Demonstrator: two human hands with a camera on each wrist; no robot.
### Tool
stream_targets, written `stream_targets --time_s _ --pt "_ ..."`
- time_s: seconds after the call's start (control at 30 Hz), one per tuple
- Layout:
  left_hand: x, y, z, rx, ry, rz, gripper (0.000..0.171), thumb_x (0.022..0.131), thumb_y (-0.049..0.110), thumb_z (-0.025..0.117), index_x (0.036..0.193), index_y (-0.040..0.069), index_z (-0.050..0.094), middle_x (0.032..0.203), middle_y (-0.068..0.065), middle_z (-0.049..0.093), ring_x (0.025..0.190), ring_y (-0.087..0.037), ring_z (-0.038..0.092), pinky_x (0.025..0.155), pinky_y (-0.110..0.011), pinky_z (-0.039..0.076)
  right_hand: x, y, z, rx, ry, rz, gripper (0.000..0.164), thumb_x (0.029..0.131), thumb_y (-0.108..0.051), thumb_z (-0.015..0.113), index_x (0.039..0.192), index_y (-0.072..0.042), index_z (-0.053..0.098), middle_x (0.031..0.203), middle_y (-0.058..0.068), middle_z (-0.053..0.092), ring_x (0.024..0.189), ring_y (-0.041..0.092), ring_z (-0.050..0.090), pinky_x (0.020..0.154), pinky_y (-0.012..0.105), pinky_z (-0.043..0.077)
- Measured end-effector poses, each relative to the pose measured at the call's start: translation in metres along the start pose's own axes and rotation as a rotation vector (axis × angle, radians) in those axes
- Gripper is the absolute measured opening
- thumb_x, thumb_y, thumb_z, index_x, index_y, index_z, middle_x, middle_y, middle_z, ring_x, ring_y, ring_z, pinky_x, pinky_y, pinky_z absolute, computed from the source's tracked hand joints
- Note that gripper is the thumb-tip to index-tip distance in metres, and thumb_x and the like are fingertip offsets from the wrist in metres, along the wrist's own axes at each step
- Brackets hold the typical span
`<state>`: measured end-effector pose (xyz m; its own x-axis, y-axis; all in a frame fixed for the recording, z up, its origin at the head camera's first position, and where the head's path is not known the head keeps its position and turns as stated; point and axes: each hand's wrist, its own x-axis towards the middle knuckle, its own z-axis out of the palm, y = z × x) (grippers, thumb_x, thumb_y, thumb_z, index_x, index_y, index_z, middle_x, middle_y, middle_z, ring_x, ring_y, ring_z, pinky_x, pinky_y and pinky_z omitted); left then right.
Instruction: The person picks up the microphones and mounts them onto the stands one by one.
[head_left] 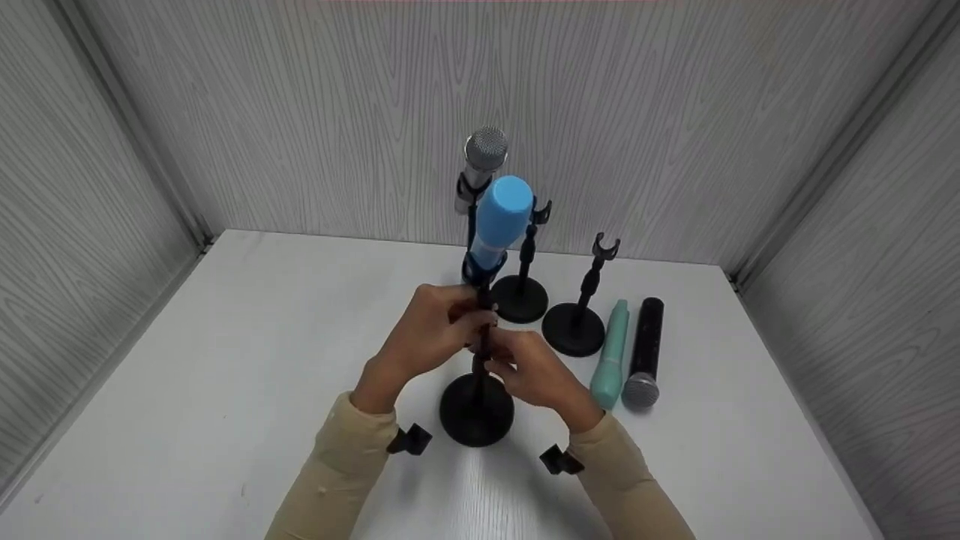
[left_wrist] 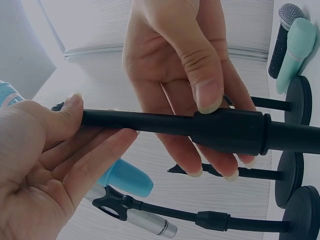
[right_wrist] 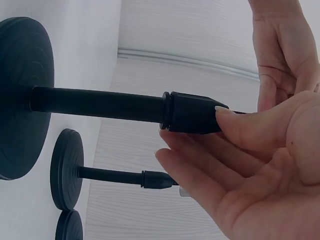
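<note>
A black microphone stand (head_left: 478, 412) stands upright with a light blue microphone (head_left: 504, 214) tilted in its clip. My left hand (head_left: 431, 330) holds the stand's thin upper pole (left_wrist: 145, 121) just below the clip, thumb on one side and fingers on the other. Lower down, my right hand (head_left: 536, 367) pinches the black collar (right_wrist: 195, 112) where the pole meets the thicker tube. Both hands are close together. Behind them, a silver microphone (head_left: 486, 150) sits in the clip of another stand, whose lower part is hidden in the head view.
Two more black stands, one further back (head_left: 519, 300) and one nearer (head_left: 574, 330), have bare clips. To their right, a mint green microphone (head_left: 612, 356) and a black microphone with a silver head (head_left: 646, 352) lie on the white table (head_left: 225, 360). Grey wood-grain panels enclose the table.
</note>
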<state>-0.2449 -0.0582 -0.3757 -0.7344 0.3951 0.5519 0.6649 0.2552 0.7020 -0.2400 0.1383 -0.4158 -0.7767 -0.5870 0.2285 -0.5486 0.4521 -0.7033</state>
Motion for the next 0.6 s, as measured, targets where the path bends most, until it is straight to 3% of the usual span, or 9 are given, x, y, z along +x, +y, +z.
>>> stream_targets --time_s 0.27,0.6 --pt "-0.0008 -0.0024 0.0002 -0.010 -0.002 0.001 0.011 0.098 0.007 0.069 0.088 0.002 0.071 0.068 -0.007 0.064 0.059 -0.007 0.055 0.058 -0.022 0.047 0.0004 0.0014 0.0032 -0.010 0.048 0.017 0.019 0.094 0.000 0.072 0.112 -0.004 0.073 0.108 0.010 0.077 0.098 0.020 0.076 0.088 0.028 0.061" --pt "-0.0014 -0.0044 0.0018 -0.031 -0.005 -0.002 0.008 0.098 0.006 0.068 0.092 0.003 0.073 0.075 -0.012 0.069 0.062 -0.020 0.062 0.060 -0.022 0.052 0.0007 0.0022 0.0065 -0.054 0.153 0.022 0.014 0.089 -0.010 0.081 0.102 -0.007 0.077 0.093 0.006 0.078 0.083 0.013 0.076 0.076 0.024 0.061"
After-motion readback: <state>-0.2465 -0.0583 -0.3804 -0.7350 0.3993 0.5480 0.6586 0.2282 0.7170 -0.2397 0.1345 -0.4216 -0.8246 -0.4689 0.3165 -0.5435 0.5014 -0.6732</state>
